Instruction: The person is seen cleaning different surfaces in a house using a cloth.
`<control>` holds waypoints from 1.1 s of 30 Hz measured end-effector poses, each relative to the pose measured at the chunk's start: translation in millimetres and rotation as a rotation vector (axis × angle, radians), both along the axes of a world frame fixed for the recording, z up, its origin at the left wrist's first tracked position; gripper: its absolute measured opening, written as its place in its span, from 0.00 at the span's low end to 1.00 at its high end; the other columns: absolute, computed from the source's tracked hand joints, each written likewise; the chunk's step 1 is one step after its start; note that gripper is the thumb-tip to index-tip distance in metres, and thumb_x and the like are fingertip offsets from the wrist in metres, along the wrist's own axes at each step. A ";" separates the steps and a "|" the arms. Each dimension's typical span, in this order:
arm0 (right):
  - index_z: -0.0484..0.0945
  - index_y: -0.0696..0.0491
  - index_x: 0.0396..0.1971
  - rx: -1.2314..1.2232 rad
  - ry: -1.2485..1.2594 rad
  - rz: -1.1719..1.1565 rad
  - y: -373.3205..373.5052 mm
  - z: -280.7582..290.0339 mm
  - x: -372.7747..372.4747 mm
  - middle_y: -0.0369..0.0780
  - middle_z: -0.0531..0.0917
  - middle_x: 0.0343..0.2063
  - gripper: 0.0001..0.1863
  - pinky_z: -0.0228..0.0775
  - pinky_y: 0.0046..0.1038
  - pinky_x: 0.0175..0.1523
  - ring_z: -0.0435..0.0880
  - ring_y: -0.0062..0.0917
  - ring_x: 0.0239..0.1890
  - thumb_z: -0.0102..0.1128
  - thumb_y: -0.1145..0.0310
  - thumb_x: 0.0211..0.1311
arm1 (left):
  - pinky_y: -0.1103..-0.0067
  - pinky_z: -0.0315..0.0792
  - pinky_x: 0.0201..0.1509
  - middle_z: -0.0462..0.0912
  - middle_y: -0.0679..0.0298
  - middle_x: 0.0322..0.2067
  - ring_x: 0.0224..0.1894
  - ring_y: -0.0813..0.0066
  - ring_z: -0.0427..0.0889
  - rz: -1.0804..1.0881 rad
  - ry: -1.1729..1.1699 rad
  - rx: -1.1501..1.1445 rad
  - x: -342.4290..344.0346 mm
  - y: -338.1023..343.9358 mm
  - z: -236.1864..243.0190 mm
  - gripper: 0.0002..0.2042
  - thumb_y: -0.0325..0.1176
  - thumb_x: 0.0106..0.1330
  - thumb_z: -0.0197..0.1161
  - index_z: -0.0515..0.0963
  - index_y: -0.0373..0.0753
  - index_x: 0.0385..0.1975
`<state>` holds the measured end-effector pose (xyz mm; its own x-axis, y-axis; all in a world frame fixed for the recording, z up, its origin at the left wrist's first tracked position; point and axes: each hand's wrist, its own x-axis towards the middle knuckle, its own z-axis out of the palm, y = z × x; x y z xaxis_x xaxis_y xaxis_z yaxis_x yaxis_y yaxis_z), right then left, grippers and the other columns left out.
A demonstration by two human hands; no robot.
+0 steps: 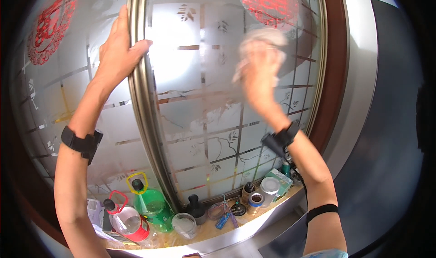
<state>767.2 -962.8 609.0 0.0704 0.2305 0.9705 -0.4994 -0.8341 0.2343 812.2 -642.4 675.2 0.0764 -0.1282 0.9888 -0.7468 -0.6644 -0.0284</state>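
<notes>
A metal door frame (pixel 141 90) stands upright between two frosted glass panels. My left hand (pixel 119 53) rests against it, fingers stretched upward along its left side and thumb laid across its front. On the right-hand glass panel (pixel 218 117), my right hand (pixel 261 65) presses a pale cloth (pixel 268 36) flat to the surface, below a red round paper cut-out (pixel 270 3). Motion smears this hand and the cloth. The panel carries etched squares and leaf patterns.
Below the glass, a ledge (pixel 206 233) bears a green bottle (pixel 154 208), a clear bottle with a red label (pixel 131 224), a clear tub (pixel 185 225), a dark bottle (pixel 195 209), jars (pixel 270 187) and small tools (pixel 222 220). A second red cut-out (pixel 52 24) hangs left.
</notes>
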 end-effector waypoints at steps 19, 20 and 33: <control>0.71 0.46 0.58 -0.241 0.039 0.319 -37.6 49.1 -0.1 0.44 0.70 0.59 0.27 0.53 0.55 0.66 0.67 0.48 0.62 0.59 0.68 0.56 | 0.68 0.56 0.73 0.61 0.38 0.67 0.70 0.49 0.61 -0.031 0.121 0.009 -24.5 -12.4 -0.8 0.47 0.37 0.56 0.65 0.46 0.26 0.71; 0.73 0.46 0.57 -0.393 0.098 0.331 -4.3 43.1 4.0 0.43 0.70 0.58 0.27 0.54 0.55 0.67 0.68 0.48 0.61 0.60 0.71 0.53 | 0.68 0.56 0.73 0.61 0.38 0.67 0.70 0.49 0.61 -0.006 0.111 0.012 -28.8 -5.0 0.9 0.47 0.37 0.56 0.65 0.46 0.26 0.71; 0.72 0.37 0.60 -0.679 -0.113 0.489 76.6 273.5 33.9 0.38 0.75 0.57 0.25 0.63 0.48 0.65 0.70 0.45 0.61 0.58 0.51 0.62 | 0.71 0.64 0.66 0.67 0.38 0.62 0.63 0.50 0.72 -0.099 0.101 -0.018 -28.2 -16.6 -0.2 0.46 0.33 0.51 0.65 0.49 0.25 0.71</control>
<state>801.1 -886.3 882.5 -0.2783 0.7457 0.6054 -0.1696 -0.6585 0.7332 784.0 -659.0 674.9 0.1639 -0.1221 0.9789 -0.8072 -0.5870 0.0619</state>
